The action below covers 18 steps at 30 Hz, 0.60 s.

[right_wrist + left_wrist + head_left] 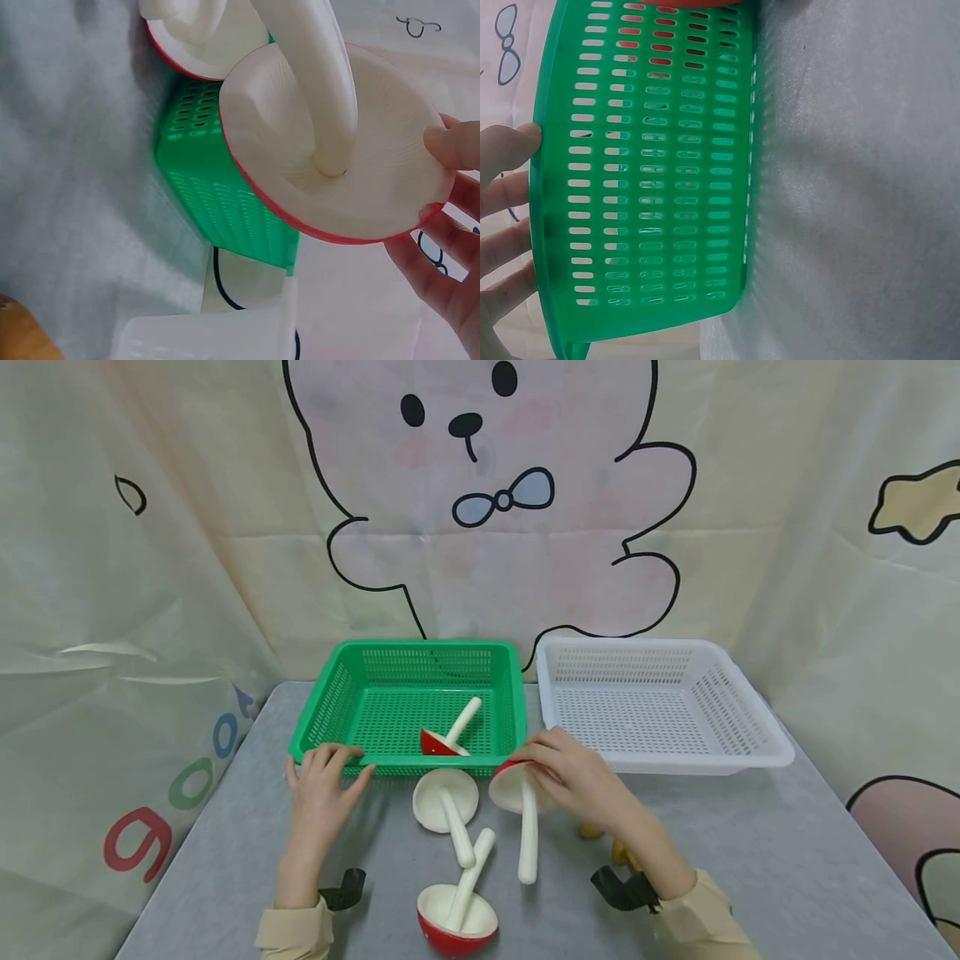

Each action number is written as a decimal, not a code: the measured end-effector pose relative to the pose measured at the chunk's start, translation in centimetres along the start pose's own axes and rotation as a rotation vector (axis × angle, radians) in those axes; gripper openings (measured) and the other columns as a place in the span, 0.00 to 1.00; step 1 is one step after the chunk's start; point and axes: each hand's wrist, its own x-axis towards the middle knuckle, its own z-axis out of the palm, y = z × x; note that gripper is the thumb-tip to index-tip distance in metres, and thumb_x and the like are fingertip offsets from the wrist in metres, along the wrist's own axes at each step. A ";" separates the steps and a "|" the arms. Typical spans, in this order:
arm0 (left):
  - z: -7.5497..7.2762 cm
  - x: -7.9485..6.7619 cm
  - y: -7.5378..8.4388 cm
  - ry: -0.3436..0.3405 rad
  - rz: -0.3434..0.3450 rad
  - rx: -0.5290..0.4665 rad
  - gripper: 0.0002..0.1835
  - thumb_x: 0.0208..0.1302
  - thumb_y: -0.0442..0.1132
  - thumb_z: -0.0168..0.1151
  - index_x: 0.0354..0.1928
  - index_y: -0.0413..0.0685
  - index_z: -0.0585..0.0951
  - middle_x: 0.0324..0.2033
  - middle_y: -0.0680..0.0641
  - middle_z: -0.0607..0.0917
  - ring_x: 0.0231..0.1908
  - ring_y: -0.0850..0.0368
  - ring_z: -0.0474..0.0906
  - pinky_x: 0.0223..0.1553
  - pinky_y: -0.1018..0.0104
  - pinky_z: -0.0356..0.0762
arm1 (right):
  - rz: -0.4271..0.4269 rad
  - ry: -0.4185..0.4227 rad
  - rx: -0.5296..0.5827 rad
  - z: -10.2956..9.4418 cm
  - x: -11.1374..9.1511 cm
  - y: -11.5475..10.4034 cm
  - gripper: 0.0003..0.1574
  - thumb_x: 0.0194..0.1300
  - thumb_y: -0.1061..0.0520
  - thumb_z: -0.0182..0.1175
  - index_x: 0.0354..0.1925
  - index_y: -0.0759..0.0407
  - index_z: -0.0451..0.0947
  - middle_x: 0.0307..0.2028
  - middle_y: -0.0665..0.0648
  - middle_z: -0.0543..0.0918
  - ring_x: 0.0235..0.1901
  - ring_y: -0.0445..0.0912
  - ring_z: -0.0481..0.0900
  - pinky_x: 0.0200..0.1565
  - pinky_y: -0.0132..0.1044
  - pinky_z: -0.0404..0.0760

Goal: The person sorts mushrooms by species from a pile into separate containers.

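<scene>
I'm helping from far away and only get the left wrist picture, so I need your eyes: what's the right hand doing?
Observer: The right hand is pinching a mushroom by the edge of its cap.

Operator: Cool! What's inside the green basket? I just see bits of red through the holes.

Observer: Another mushroom, and its white stem pokes up at a slant.

Operator: Is that the only basket?

Observer: No, a white basket sits to the right of it in the head view.
</scene>
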 end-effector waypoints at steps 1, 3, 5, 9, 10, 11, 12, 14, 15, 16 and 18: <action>0.0 0.0 0.0 0.000 -0.001 -0.001 0.13 0.55 0.43 0.72 0.42 0.48 0.83 0.41 0.44 0.80 0.49 0.42 0.70 0.65 0.24 0.41 | -0.005 -0.005 0.003 -0.1 0.3 0.0 0.15 0.62 0.63 0.63 0.46 0.49 0.83 0.42 0.46 0.81 0.44 0.41 0.75 0.41 0.33 0.80; 0.0 0.0 0.0 -0.003 -0.001 -0.003 0.13 0.55 0.43 0.72 0.42 0.48 0.83 0.41 0.44 0.80 0.49 0.42 0.70 0.65 0.24 0.41 | -0.017 -0.011 0.002 -0.3 0.8 -0.1 0.15 0.62 0.64 0.63 0.46 0.50 0.82 0.42 0.47 0.82 0.43 0.41 0.75 0.40 0.33 0.80; 0.0 0.0 0.0 -0.003 0.000 -0.003 0.14 0.55 0.43 0.71 0.42 0.47 0.83 0.41 0.44 0.80 0.49 0.42 0.70 0.65 0.24 0.41 | -0.026 -0.019 0.001 -0.5 1.3 -0.1 0.15 0.62 0.64 0.63 0.46 0.50 0.83 0.41 0.47 0.82 0.42 0.42 0.75 0.39 0.33 0.79; -0.1 0.0 -0.1 -0.002 0.003 0.001 0.14 0.55 0.43 0.71 0.42 0.48 0.83 0.41 0.44 0.80 0.49 0.42 0.70 0.65 0.24 0.41 | -0.046 -0.034 -0.002 -0.9 2.5 -0.2 0.15 0.62 0.65 0.62 0.46 0.51 0.83 0.41 0.48 0.82 0.43 0.42 0.75 0.39 0.33 0.78; -0.1 0.0 -0.1 0.000 0.004 0.001 0.13 0.55 0.43 0.72 0.42 0.48 0.83 0.41 0.44 0.80 0.49 0.42 0.71 0.65 0.24 0.41 | -0.047 -0.040 -0.003 -1.0 2.8 -0.2 0.14 0.63 0.65 0.61 0.46 0.51 0.83 0.41 0.48 0.82 0.43 0.42 0.75 0.39 0.33 0.79; -0.1 0.0 -0.1 0.000 0.005 0.003 0.13 0.55 0.43 0.72 0.42 0.48 0.83 0.41 0.44 0.80 0.49 0.42 0.71 0.65 0.24 0.41 | -0.047 -0.048 -0.005 -1.1 3.1 -0.2 0.14 0.63 0.65 0.61 0.46 0.51 0.83 0.41 0.48 0.82 0.44 0.42 0.75 0.40 0.33 0.79; -0.1 0.0 -0.2 0.001 0.006 0.006 0.13 0.55 0.43 0.72 0.42 0.48 0.83 0.41 0.44 0.80 0.49 0.42 0.71 0.65 0.24 0.41 | -0.049 -0.055 -0.005 -1.2 3.4 -0.2 0.14 0.63 0.65 0.60 0.46 0.51 0.83 0.41 0.48 0.82 0.44 0.43 0.75 0.41 0.34 0.79; -0.1 0.0 -0.1 0.001 0.007 0.009 0.13 0.55 0.43 0.72 0.42 0.48 0.83 0.41 0.44 0.80 0.49 0.41 0.71 0.65 0.24 0.41 | -0.050 -0.068 -0.008 -1.5 4.1 -0.2 0.14 0.64 0.65 0.60 0.46 0.51 0.82 0.42 0.48 0.82 0.46 0.43 0.76 0.42 0.34 0.80; -0.1 0.0 -0.1 0.001 0.007 0.011 0.13 0.55 0.43 0.72 0.42 0.48 0.83 0.41 0.44 0.80 0.49 0.41 0.71 0.65 0.24 0.42 | -0.051 -0.074 -0.006 -1.6 4.5 -0.2 0.14 0.64 0.65 0.59 0.46 0.51 0.82 0.42 0.48 0.82 0.46 0.43 0.76 0.43 0.34 0.80; -0.1 0.0 -0.1 0.000 0.008 0.014 0.13 0.55 0.43 0.72 0.42 0.48 0.83 0.41 0.44 0.80 0.49 0.41 0.71 0.64 0.23 0.42 | -0.053 -0.080 -0.007 -1.7 4.9 -0.2 0.14 0.64 0.65 0.59 0.46 0.52 0.83 0.42 0.48 0.82 0.46 0.43 0.76 0.43 0.35 0.80; 0.0 0.0 -0.1 -0.003 0.011 0.015 0.13 0.55 0.43 0.72 0.42 0.48 0.83 0.40 0.44 0.80 0.49 0.41 0.71 0.64 0.23 0.42 | -0.061 -0.084 -0.010 -2.0 5.7 0.0 0.14 0.64 0.65 0.59 0.45 0.52 0.83 0.42 0.49 0.83 0.45 0.44 0.77 0.43 0.35 0.79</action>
